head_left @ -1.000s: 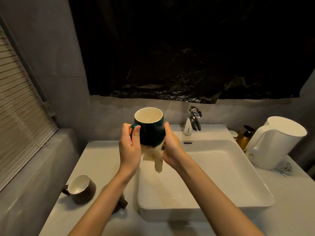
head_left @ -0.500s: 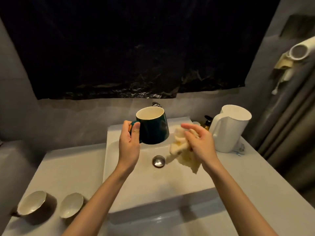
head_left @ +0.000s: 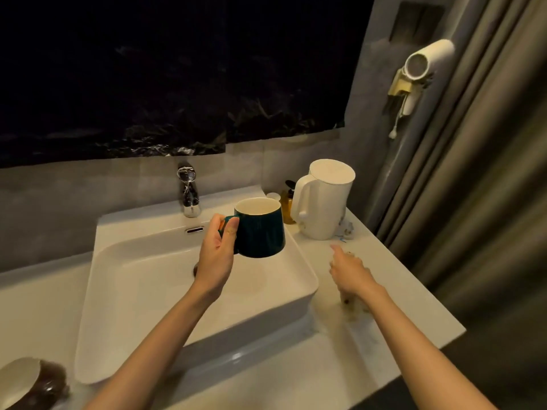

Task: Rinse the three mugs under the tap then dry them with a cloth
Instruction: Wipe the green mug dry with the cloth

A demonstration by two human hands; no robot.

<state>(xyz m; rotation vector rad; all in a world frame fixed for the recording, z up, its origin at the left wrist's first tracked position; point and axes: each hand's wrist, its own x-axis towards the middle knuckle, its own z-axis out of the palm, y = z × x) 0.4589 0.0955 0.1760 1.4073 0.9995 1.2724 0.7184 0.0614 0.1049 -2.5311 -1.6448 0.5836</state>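
Fingers of the left hand (head_left: 216, 255) were curled round the handle of a dark green ceramic mug with a cream inside (head_left: 259, 232), and the thumb was pressed against the handle's outer side. The mug was held upright, mouth up, in the air above the right part of a white rectangular ceramic basin (head_left: 124, 291). Beyond those fingertips and slightly to their left, a chrome tap (head_left: 188, 192) was seen at the back of the basin.

The right hand (head_left: 349, 272) was held low over a pale stone counter (head_left: 399, 291), just right of the basin's rim. Its index finger was stretched forward, while the other fingers were blurred, so it could not be told whether anything was gripped. A crumpled pale yellow cloth (head_left: 353, 307) was seen on the counter under the heel of that hand and the wrist, also smeared by blur.

Ahead of the right fingertips a white lidded plastic kettle (head_left: 324, 202) was stood on the counter. A small amber bottle with a dark pump top (head_left: 286, 204) was placed between the kettle and the green mug. Well apart from the left fingers, at the near left corner of the basin, 1 brown glazed mug with a pale inside (head_left: 32, 383) was seen tilted and blurred. High above the right fingers a white hair dryer (head_left: 426, 65) was hung on the grey wall.
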